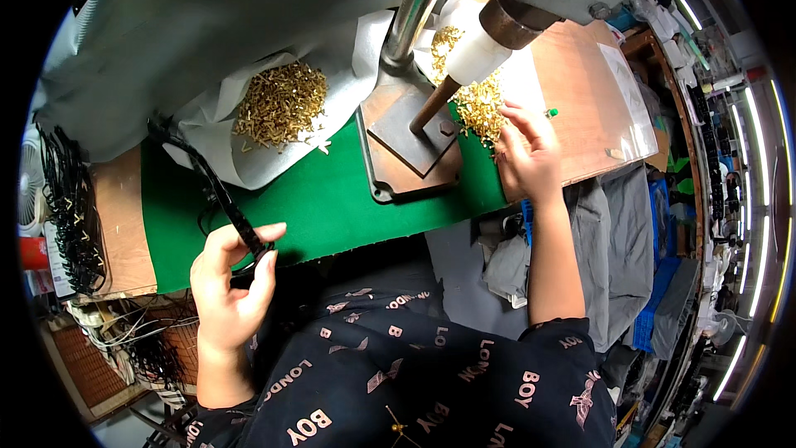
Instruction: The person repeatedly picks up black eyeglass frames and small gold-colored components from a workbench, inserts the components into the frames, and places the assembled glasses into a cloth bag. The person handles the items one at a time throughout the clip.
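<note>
Between the thumb and fingers of my left hand is a bunch of narrow black straps. They run up and away to the left over the green mat. My right hand is beside a pile of small gold metal fittings, its fingers bent but apart. Whether a fitting lies between its fingertips is too small to make out. Between my hands stands a bench press with a rusty steel base. A brown rod under a white collar comes down over its square plate.
More gold fittings lie on white sheeting at the left. The green mat covers the near tabletop. Black straps with gold ends hang at the far left. The press's pillar rises at the back.
</note>
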Available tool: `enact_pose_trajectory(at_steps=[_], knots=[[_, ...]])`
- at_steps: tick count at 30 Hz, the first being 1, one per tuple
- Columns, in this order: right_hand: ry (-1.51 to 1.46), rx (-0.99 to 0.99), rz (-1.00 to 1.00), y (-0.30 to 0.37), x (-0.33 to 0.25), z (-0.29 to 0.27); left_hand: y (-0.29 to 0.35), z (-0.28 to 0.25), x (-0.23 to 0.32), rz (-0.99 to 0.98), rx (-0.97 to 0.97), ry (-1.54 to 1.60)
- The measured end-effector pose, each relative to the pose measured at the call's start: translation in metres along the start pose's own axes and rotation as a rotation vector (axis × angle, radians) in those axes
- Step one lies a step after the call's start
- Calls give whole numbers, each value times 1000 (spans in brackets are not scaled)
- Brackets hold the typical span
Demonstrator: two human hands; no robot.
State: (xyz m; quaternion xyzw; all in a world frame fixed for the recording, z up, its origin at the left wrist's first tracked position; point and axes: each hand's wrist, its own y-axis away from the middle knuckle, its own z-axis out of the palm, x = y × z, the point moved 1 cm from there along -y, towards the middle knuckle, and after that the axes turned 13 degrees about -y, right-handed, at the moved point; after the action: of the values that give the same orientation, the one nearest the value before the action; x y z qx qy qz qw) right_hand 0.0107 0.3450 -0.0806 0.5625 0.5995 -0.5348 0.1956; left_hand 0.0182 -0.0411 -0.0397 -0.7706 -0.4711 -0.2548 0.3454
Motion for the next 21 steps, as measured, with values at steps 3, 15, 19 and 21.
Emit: enact_pose_trajectory(at_steps=[3,15,19,21], knots=[[20,24,207,5,-3,-10,6,1,4,86,-8,263],[230,-147,180,27,0,-4,-8,18,19,286,-126,455],[488,-234,-74,19,-5,4,-15,33,25,234,-173,455],[575,-254,-125,16,-14,7,-18,42,28,229,-134,458]])
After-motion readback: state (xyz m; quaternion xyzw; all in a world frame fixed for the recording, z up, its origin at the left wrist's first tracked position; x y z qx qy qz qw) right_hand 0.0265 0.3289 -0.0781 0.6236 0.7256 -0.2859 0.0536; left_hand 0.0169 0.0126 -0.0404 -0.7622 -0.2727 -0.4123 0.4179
